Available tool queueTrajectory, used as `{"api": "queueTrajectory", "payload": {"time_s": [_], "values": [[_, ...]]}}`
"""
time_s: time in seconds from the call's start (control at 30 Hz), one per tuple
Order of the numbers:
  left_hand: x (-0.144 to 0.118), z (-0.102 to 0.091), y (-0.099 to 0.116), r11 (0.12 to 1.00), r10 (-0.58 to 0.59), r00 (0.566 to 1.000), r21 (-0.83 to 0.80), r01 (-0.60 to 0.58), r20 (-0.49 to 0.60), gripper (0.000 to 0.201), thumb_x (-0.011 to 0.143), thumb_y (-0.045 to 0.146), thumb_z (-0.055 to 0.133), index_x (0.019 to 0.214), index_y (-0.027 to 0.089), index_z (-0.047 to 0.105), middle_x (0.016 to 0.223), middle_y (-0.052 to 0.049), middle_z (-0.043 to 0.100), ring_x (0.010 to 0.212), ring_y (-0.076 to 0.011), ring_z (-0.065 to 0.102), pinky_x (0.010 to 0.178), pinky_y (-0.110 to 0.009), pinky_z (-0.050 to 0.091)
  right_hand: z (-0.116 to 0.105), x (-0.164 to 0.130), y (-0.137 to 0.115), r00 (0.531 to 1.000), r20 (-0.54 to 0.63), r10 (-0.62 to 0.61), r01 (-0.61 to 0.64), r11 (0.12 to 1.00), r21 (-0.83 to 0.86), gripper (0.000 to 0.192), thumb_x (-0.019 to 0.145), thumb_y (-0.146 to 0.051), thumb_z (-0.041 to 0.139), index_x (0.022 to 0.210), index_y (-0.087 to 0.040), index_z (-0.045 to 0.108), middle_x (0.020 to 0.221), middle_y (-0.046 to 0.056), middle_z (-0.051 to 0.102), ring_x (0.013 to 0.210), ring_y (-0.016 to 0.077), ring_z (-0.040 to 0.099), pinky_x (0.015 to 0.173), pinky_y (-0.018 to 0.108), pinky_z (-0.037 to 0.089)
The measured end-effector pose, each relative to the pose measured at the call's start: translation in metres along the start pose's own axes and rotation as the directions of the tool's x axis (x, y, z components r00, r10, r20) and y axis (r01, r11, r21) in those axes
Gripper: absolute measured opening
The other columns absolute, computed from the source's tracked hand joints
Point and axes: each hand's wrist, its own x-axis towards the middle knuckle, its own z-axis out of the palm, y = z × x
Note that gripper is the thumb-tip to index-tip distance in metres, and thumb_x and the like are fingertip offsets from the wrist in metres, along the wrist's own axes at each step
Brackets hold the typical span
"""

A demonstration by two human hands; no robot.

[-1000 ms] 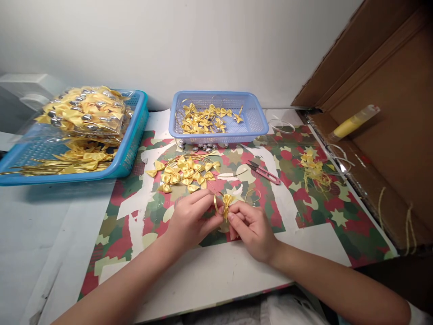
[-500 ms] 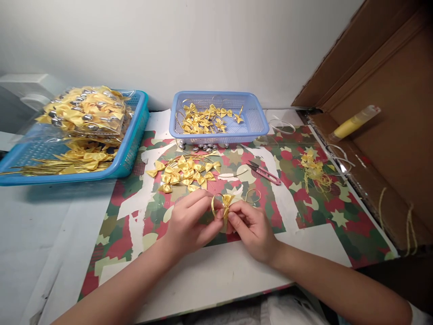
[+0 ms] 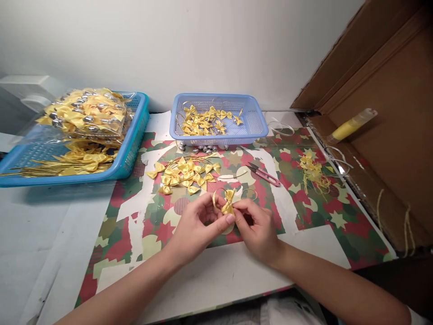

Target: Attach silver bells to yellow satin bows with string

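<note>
Between my two hands, a yellow ribbon bow (image 3: 228, 202) is held upright, with a loop of gold cord (image 3: 214, 198) to its left. My left hand (image 3: 199, 223) is curled around the bow's left side, its thumb against the lower ribbon. Thumb and forefinger of my right hand (image 3: 255, 223) pinch the bow's right side at the middle. A thin cord loop (image 3: 250, 193) shows just beyond the right fingers. Past my hands lies a pile of yellow bows (image 3: 184, 174) with gold cords. Pink-handled thread snips (image 3: 264, 174) rest to the right of this pile.
A blue basket (image 3: 219, 139) with bows stands at the back, silver bells (image 3: 206, 148) in front of it. On the left, a larger blue basket (image 3: 135, 131) carries a bagged heap of bows. Yellow thread scraps (image 3: 313, 169) lie right, near a cardboard box (image 3: 379, 81).
The bow has turned to show more of its front. My left fingers have opened out somewhat, and the left thumb has moved right onto the bow's lower part.
</note>
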Motion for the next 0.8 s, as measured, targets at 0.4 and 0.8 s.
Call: {"api": "queueTrajectory", "payload": {"time_s": [0.4, 0.8], "values": [[0.0034, -0.0016, -0.0017, 0.976, -0.126, 0.991, -0.182, 0.117, -0.036, 0.018, 0.078, 0.034, 0.071, 0.081, 0.016, 0.069, 0.067, 0.002, 0.061, 0.06, -0.0062, 0.05, 0.054, -0.016, 0.041, 0.0004, 0.0031, -0.0007, 1.0, 0.005, 0.029, -0.03, 0.999, 0.018, 0.012, 0.088, -0.011, 0.056, 0.082, -0.019, 0.062, 0.07, -0.001, 0.069, 0.06, 0.0106, 0.061, 0.056, 0.021, 0.047], [0.0038, -0.0012, -0.0012, 0.974, -0.203, 0.974, -0.123, 0.19, -0.098, 0.025, 0.066, 0.035, 0.08, 0.071, 0.013, 0.068, 0.06, 0.0, 0.064, 0.054, -0.0084, 0.055, 0.051, -0.018, 0.044, 0.0011, 0.0029, 0.0029, 0.999, 0.023, 0.032, -0.032, 0.999, 0.021, 0.013, 0.087, -0.015, 0.058, 0.075, -0.017, 0.063, 0.065, 0.0, 0.061, 0.058, 0.0103, 0.054, 0.054, 0.022, 0.044]]}}
